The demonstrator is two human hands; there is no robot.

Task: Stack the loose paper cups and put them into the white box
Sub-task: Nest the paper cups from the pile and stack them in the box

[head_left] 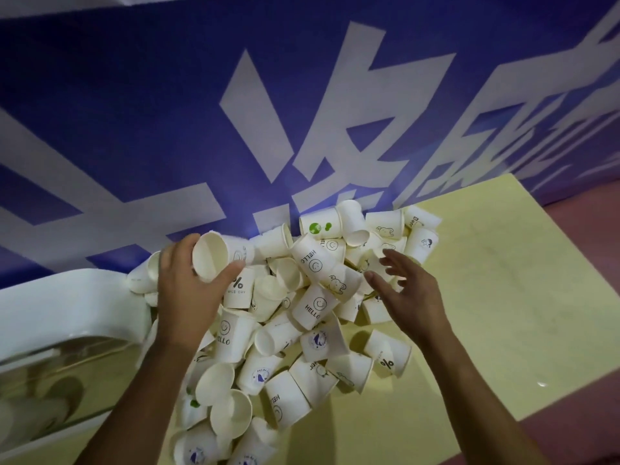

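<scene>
Head view: left hand (188, 297) around stacked cups (214, 256), right hand (409, 290) (fingers (397, 260) spread) over pile (302, 330).

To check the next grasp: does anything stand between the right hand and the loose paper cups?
Nothing visible. The right hand hovers open over the loose paper cups, which lie uncovered.

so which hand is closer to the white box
Left. The left hand, gripping a cup, is right beside the white box at its rim. The right hand hovers open over the far side of the pile of cups.
</scene>
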